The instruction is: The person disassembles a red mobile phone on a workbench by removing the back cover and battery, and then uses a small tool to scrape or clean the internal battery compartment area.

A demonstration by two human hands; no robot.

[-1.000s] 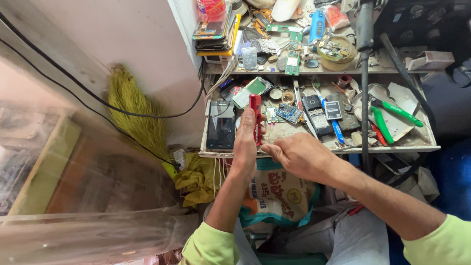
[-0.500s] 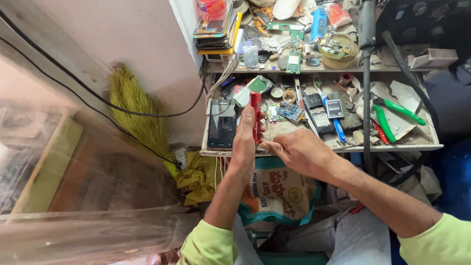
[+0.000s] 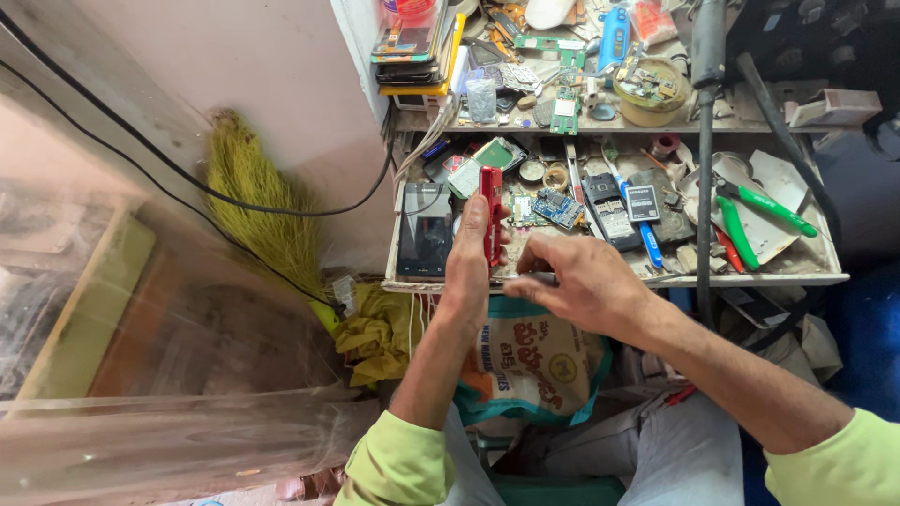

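The left hand [image 3: 469,267] has its grip wrapped around a red phone [image 3: 490,214], held upright over the bench [image 3: 750,277] edge, long axis pointing away toward the shelf. The right hand [image 3: 586,281] sits just beside it, fingers curled loosely, thumb and forefinger pinching something too small to tell.

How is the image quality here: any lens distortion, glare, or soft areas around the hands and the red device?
Head view: wide-angle bend bows the wall edge and black cable at left; daylight is even, without hard shadows; the clear plastic sheet hazes the lower left with pale glare; the left hand, the red device and the right hand are fairly sharp.
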